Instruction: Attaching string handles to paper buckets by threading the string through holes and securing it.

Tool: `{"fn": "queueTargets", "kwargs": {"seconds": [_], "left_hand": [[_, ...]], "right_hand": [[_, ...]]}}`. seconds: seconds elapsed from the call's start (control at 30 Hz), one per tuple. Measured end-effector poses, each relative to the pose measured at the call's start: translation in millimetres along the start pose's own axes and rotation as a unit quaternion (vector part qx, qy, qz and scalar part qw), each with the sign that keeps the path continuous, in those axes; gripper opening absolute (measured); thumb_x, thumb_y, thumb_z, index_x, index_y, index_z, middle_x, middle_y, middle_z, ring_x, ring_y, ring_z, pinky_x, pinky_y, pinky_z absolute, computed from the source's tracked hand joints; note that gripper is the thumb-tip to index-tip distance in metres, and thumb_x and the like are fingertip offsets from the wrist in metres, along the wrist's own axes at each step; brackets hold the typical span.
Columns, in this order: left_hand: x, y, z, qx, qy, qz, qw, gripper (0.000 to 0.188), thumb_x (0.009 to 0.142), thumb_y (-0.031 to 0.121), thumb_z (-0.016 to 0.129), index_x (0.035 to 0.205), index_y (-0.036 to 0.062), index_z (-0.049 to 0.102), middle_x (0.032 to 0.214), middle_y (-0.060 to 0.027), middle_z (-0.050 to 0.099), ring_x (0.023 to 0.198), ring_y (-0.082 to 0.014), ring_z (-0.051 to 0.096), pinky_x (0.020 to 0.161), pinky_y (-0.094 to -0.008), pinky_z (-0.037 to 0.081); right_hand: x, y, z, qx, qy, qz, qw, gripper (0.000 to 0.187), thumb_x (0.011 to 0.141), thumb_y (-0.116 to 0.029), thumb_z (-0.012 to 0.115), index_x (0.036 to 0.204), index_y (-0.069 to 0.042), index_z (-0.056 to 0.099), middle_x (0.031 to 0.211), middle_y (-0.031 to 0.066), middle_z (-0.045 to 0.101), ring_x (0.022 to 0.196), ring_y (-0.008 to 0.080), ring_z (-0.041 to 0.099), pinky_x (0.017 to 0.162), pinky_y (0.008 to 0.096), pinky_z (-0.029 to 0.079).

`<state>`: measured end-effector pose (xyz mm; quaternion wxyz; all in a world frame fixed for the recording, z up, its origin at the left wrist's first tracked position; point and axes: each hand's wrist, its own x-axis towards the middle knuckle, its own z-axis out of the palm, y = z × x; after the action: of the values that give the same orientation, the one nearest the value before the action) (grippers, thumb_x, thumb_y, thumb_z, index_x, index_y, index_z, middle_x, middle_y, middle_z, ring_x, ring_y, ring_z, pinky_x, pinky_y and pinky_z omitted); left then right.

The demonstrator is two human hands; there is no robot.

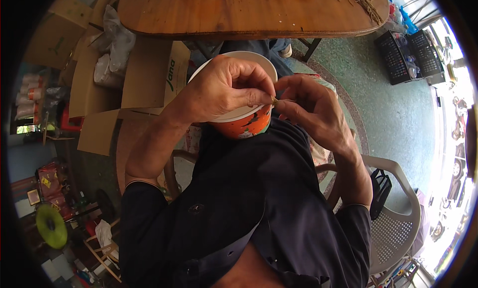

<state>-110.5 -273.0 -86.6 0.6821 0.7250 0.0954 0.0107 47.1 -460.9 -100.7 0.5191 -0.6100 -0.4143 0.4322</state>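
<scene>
Nearby, green lettering marks a box (both hands pinch something small).

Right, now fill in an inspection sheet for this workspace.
Surface: brown wooden table with rounded corners, beyond the hands; dried tan plant stalks at its far right.
Job's things: round orange bucket with a white rim, below the hands; small yellowish-green piece near its right edge.
Clutter: open brown cardboard boxes and translucent plastic bags, left; black plastic crates, right.
Hands: left hand, fingers pinching the piece; right hand, fingers at the piece, exact grip unclear.
Cables: nothing seen.
Surroundings: speckled green floor; grey perforated plastic chair, right.
</scene>
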Motion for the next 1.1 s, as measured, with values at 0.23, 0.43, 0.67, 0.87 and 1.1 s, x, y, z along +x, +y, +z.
{"fn": "queueTargets", "kwargs": {"seconds": [0.23, 0.43, 0.67, 0.87, 1.1], "left_hand": [[-1.4, -0.5, -2.1, -0.017, -0.009, -0.015, 1.0, 0.011, 0.096, 0.005, 0.076, 0.103, -0.0015, 0.071, 0.097, -0.005, 0.074, 0.093, -0.0102, 0.069, 0.086, -0.026, 0.056], [-1.4, -4.3, -3.1, -0.034, -0.003, -0.003, 0.999, 0.013, 0.096, 0.008, 0.075, 0.102, -0.002, 0.07, 0.1, -0.0066, 0.073, 0.094, -0.011, 0.069, 0.086, -0.0274, 0.056], [-4.4, -4.5, -4.5, -0.055, -0.015, -0.019, 0.998, 0.008, 0.095, 0.004, 0.071, 0.098, -0.0022, 0.068, 0.105, -0.0093, 0.072, 0.093, -0.0117, 0.068, 0.086, -0.0285, 0.056], [-2.6, -4.8, -0.2, -0.061, 0.007, -0.003, 0.998, 0.011, 0.097, 0.007, 0.075, 0.098, -0.0001, 0.067, 0.098, -0.0067, 0.071, 0.088, -0.0105, 0.068, 0.081, -0.0258, 0.056], [-4.5, -8.5, -1.8, -0.091, 0.029, 0.013, 0.995, 0.012, 0.096, 0.006, 0.077, 0.099, 0.0006, 0.067, 0.091, -0.0035, 0.071, 0.085, -0.0082, 0.068, 0.078, -0.0237, 0.056]], "right_hand": [[1.3, 6.4, 5.7, -0.033, 0.051, -0.031, 0.998, 0.017, 0.096, -0.013, 0.077, 0.103, 0.003, 0.077, 0.091, 0.0059, 0.076, 0.084, 0.0087, 0.07, 0.075, 0.0253, 0.056], [-2.6, 8.8, 13.5, -0.109, 0.093, -0.079, 0.986, 0.016, 0.094, -0.013, 0.079, 0.099, 0.001, 0.076, 0.089, 0.0071, 0.076, 0.082, 0.0095, 0.071, 0.074, 0.0253, 0.057], [0.2, 16.0, 10.9, 0.009, 0.052, -0.032, 0.998, 0.014, 0.094, -0.011, 0.077, 0.1, 0.001, 0.073, 0.086, 0.0024, 0.074, 0.079, 0.006, 0.068, 0.073, 0.0241, 0.055], [-0.2, 10.9, 13.3, 0.038, 0.012, -0.049, 0.998, 0.011, 0.095, -0.01, 0.076, 0.099, 0.001, 0.073, 0.086, 0.0004, 0.073, 0.078, 0.0035, 0.065, 0.072, 0.0212, 0.052], [-0.2, 10.6, 15.5, 0.013, 0.032, -0.002, 0.999, 0.013, 0.096, -0.009, 0.075, 0.102, 0.002, 0.073, 0.089, 0.0027, 0.075, 0.083, 0.0048, 0.068, 0.077, 0.023, 0.056]]}}
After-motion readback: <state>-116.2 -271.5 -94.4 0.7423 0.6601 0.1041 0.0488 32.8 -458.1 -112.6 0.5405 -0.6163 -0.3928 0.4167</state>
